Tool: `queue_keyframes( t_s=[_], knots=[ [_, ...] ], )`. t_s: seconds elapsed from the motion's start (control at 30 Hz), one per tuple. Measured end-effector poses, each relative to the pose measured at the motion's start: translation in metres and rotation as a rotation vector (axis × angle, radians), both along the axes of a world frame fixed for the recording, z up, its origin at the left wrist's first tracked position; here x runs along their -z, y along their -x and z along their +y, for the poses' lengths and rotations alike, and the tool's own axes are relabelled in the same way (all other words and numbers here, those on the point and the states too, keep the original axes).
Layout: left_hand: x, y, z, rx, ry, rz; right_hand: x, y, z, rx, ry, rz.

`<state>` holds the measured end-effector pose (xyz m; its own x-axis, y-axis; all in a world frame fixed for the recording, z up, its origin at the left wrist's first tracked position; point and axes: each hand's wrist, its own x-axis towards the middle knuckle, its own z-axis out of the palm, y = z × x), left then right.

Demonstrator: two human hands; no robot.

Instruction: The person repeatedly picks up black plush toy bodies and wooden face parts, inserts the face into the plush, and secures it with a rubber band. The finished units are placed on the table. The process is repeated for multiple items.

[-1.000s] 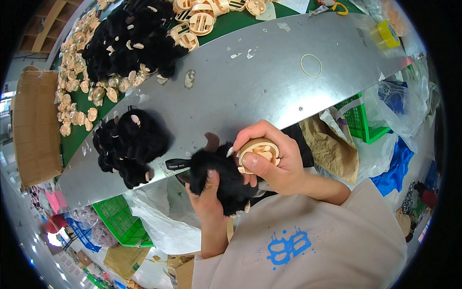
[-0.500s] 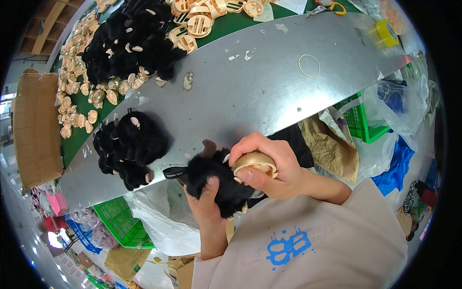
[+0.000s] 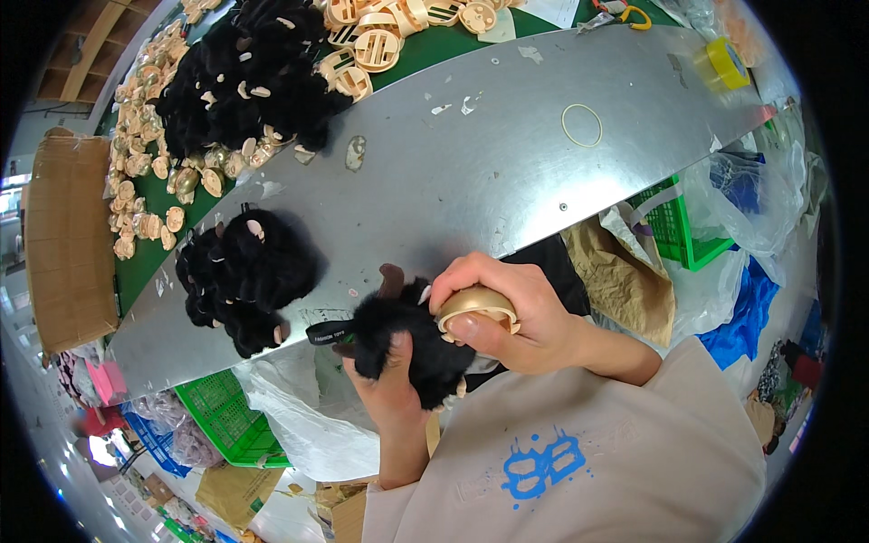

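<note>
A black plush toy (image 3: pixel 382 324) with a dark brown ear or horn and a black ribbon loop is gripped by my left hand (image 3: pixel 391 380), thumb on its fur. My right hand (image 3: pixel 516 312) is closed round a rounded gold plastic face shell (image 3: pixel 480 306), its hollow beige inside turned partly toward me. The shell sits right against the plush's right side; whether it is joined to it is hidden. On the metal table (image 3: pixel 453 172), left of my hands, lies a small cluster of black plush toys (image 3: pixel 262 258).
A heap of black plush (image 3: pixel 244 81) covers the far left, among beige plastic shells (image 3: pixel 145 163). Larger beige discs (image 3: pixel 376 47) stand at the back. A rubber band (image 3: pixel 581 125), yellow tape roll (image 3: pixel 727 63) and yellow-handled scissors (image 3: pixel 636 16) lie farther right. Green crates (image 3: pixel 226 416) flank the table below.
Almost nothing differs. The gold shell and my right hand have shifted very slightly left against the plush, and the ribbon loop has turned a little.
</note>
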<state>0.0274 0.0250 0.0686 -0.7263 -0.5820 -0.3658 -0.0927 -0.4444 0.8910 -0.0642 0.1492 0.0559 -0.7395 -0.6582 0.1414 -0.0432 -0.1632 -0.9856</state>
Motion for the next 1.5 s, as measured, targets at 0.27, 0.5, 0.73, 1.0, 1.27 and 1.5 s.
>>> queue_keyframes(
  t_s=[0.27,0.5,0.73,1.0,1.27,1.5],
  knots=[
    [0.008,-0.015,-0.002,0.006,0.158,0.124,-0.004,0.001,0.004,0.003,0.056,-0.112],
    [0.002,-0.010,-0.003,0.009,0.072,0.080,-0.001,0.001,0.006,-0.020,0.067,-0.106],
    [0.005,-0.006,0.001,-0.060,0.156,0.079,-0.003,-0.001,0.003,-0.005,-0.038,-0.060],
    [0.006,-0.002,0.005,0.032,0.583,-0.032,0.019,0.000,-0.020,0.376,-0.162,0.597],
    [0.021,0.002,0.002,-0.051,0.326,0.096,0.016,0.000,-0.032,0.297,0.036,0.452],
    [0.032,0.000,-0.005,0.080,0.005,0.161,0.027,0.016,-0.017,0.180,-0.218,0.791]
  ],
)
